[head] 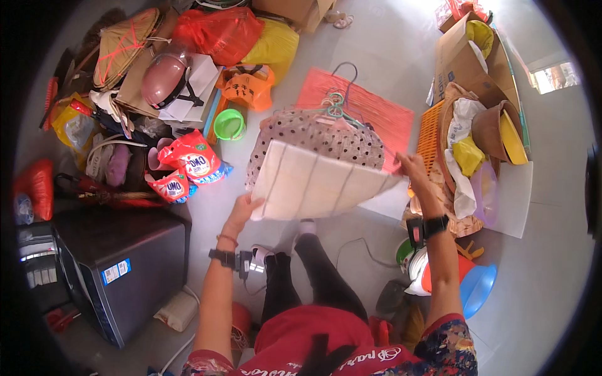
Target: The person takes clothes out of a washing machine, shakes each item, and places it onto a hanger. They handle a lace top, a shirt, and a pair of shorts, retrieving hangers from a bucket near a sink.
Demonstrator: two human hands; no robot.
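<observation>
A white cloth with grey stripes [315, 185] is stretched between my two hands. My left hand [245, 211] grips its lower left corner, and my right hand [411, 169] pinches its right corner. Beyond the cloth lies a pale garment with dark polka dots [301, 131], partly covered by it. Several clothes hangers [336, 105], one green and one dark, show at the garment's top. Beneath them a red plastic sheet [324, 89] is spread on the floor.
To the left are detergent bags [195, 162], a green bucket [229, 124], a pink helmet [165, 81] and a black cabinet [127, 263]. At the right stand a cardboard box [458, 61], an orange basket [429, 136] and a blue basin [477, 289]. A cable [362, 239] crosses the floor.
</observation>
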